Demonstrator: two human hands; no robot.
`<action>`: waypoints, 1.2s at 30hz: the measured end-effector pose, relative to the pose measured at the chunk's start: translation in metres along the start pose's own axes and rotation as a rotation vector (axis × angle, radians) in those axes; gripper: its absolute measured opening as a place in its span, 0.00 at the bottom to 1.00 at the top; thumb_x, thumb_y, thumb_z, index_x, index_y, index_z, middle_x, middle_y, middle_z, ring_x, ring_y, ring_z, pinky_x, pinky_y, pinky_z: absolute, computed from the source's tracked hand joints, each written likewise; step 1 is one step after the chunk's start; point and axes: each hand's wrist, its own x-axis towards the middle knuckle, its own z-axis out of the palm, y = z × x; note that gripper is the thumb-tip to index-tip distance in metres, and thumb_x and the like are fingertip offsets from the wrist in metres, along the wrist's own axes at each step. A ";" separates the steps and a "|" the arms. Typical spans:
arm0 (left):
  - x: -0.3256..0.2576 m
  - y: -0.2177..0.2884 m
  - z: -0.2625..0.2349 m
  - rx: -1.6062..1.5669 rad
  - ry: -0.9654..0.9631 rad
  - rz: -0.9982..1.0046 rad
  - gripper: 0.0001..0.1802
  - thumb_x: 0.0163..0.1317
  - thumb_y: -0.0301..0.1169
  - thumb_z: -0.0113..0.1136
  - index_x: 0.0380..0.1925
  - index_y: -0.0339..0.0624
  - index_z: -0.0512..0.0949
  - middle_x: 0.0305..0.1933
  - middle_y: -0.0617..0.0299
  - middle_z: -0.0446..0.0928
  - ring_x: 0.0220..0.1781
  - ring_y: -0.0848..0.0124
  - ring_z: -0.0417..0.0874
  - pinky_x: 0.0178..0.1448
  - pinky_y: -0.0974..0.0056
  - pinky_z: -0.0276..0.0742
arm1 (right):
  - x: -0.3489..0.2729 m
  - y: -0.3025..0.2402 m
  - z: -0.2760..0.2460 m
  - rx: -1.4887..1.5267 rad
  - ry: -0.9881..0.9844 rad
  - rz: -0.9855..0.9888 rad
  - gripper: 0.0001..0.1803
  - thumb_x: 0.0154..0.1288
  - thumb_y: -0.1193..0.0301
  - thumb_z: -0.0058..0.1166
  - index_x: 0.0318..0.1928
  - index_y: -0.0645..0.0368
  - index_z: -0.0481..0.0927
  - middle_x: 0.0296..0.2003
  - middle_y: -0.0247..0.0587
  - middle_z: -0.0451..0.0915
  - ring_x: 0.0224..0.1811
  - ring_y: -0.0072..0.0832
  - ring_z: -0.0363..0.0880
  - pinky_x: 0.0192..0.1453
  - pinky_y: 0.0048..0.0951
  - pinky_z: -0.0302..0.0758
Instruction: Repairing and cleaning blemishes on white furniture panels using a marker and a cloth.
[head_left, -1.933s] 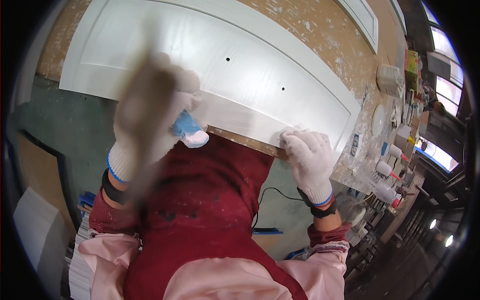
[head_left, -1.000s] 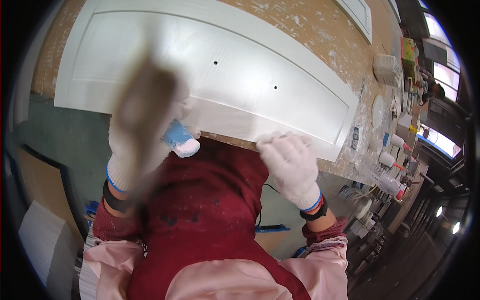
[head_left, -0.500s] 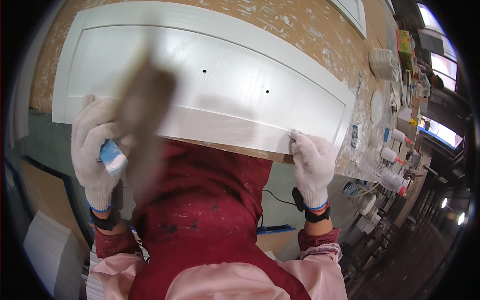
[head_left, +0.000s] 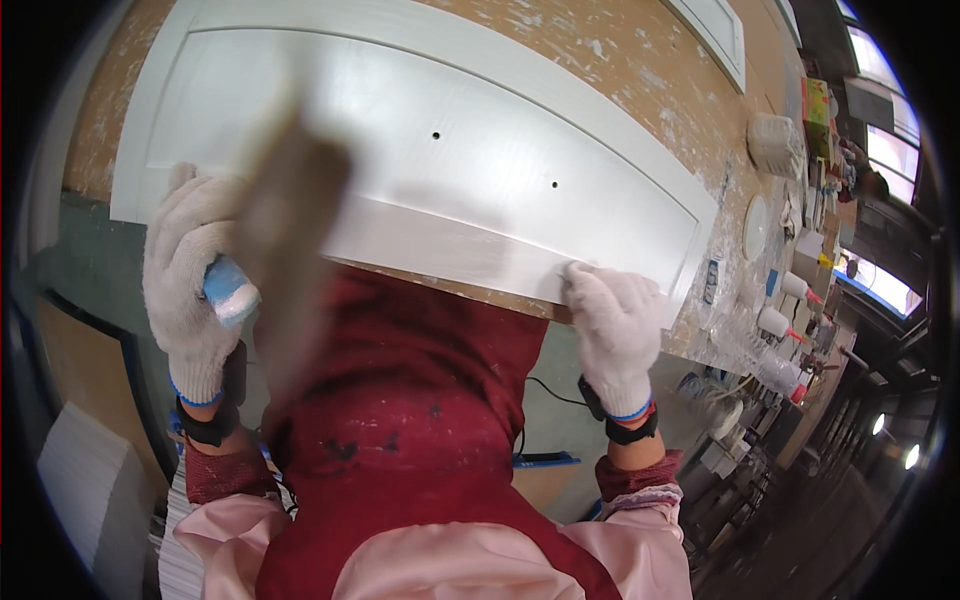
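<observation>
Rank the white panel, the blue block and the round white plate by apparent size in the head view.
1. white panel, by far the largest.
2. blue block in the left hand.
3. white plate; similar in apparent size and farther off, so the last two are unsure.

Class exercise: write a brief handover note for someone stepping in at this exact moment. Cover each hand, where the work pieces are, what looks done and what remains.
Left hand: gloved, gripping a small blue-and-white block at the left end of the white door panel.
Right hand: gloved, resting flat on the panel's near edge, holding nothing.
Panel lies flat on the spattered workbench, two small holes visible.
Done: surface looks evenly white.
Left: cannot tell how much has been worked.
</observation>
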 end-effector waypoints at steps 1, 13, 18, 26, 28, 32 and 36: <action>0.000 -0.002 -0.001 0.010 -0.010 -0.001 0.18 0.51 0.31 0.76 0.34 0.38 0.75 0.47 0.54 0.80 0.52 0.55 0.81 0.64 0.47 0.73 | 0.010 -0.011 0.000 -0.051 -0.028 -0.043 0.11 0.54 0.72 0.58 0.40 0.52 0.82 0.34 0.31 0.81 0.37 0.29 0.79 0.45 0.33 0.71; -0.015 -0.020 -0.021 0.098 0.078 -0.076 0.17 0.52 0.29 0.75 0.36 0.36 0.77 0.48 0.53 0.81 0.53 0.56 0.81 0.69 0.46 0.69 | -0.024 0.012 -0.011 0.115 0.049 0.210 0.17 0.53 0.84 0.62 0.46 0.59 0.84 0.36 0.39 0.85 0.36 0.32 0.83 0.41 0.32 0.78; -0.026 -0.025 -0.014 0.043 0.228 -0.293 0.19 0.47 0.27 0.77 0.38 0.39 0.78 0.48 0.54 0.81 0.54 0.57 0.81 0.73 0.44 0.65 | 0.006 -0.019 0.018 0.106 0.107 0.101 0.16 0.54 0.82 0.60 0.45 0.58 0.85 0.36 0.39 0.85 0.36 0.34 0.81 0.46 0.34 0.75; -0.020 -0.017 -0.019 -0.015 0.251 -0.242 0.20 0.41 0.27 0.78 0.34 0.43 0.78 0.47 0.57 0.81 0.53 0.61 0.81 0.75 0.46 0.61 | 0.097 -0.135 0.060 0.111 0.058 -0.250 0.07 0.58 0.69 0.56 0.39 0.50 0.81 0.37 0.31 0.81 0.36 0.30 0.78 0.42 0.34 0.73; -0.026 -0.021 -0.025 0.023 0.245 -0.241 0.20 0.40 0.28 0.79 0.33 0.43 0.78 0.46 0.57 0.81 0.52 0.61 0.81 0.76 0.47 0.61 | 0.104 -0.147 0.060 0.136 -0.120 -0.319 0.09 0.56 0.71 0.58 0.39 0.51 0.81 0.36 0.32 0.81 0.37 0.32 0.79 0.42 0.35 0.73; -0.057 -0.022 -0.029 -0.030 0.401 -0.324 0.21 0.40 0.24 0.78 0.34 0.43 0.76 0.45 0.60 0.80 0.53 0.61 0.81 0.74 0.40 0.64 | 0.111 -0.127 0.052 0.325 0.053 -0.126 0.16 0.51 0.78 0.58 0.42 0.52 0.81 0.35 0.33 0.82 0.36 0.33 0.79 0.41 0.37 0.72; -0.076 -0.017 -0.033 -0.001 0.430 -0.471 0.22 0.38 0.20 0.76 0.34 0.43 0.76 0.45 0.61 0.81 0.52 0.60 0.82 0.72 0.39 0.66 | 0.117 -0.137 0.056 0.191 -0.037 -0.306 0.15 0.51 0.76 0.57 0.43 0.52 0.80 0.36 0.31 0.81 0.37 0.33 0.78 0.41 0.36 0.71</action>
